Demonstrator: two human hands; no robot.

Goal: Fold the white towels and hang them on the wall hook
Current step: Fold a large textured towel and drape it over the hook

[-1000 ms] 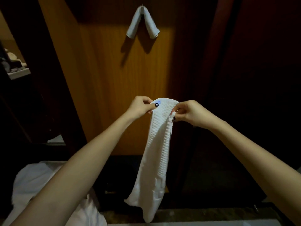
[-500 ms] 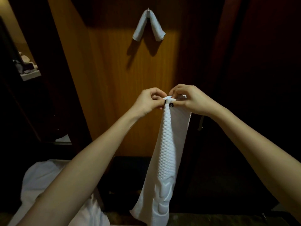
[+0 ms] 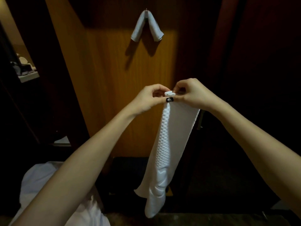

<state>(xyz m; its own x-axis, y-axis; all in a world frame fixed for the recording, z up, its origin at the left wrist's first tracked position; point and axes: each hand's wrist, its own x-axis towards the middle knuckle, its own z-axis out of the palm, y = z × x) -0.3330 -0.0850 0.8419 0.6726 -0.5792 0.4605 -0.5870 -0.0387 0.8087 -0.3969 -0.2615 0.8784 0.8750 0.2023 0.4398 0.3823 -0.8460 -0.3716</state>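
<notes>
A long white textured towel hangs folded lengthwise in front of me. My left hand and my right hand meet at its top edge, and both pinch it there. A small white tab of the towel sticks up between my fingers. High on the wooden wall panel, a folded white towel is draped over a small metal hook, its two ends pointing down and apart.
A heap of white cloth lies at the lower left, partly under my left forearm. A shelf with dim objects stands at the far left. Dark panels fill the right side.
My hands have come together at the towel's top, folding it lengthwise into a narrower strip. The hands rose slightly and the view moved closer to the wall.
</notes>
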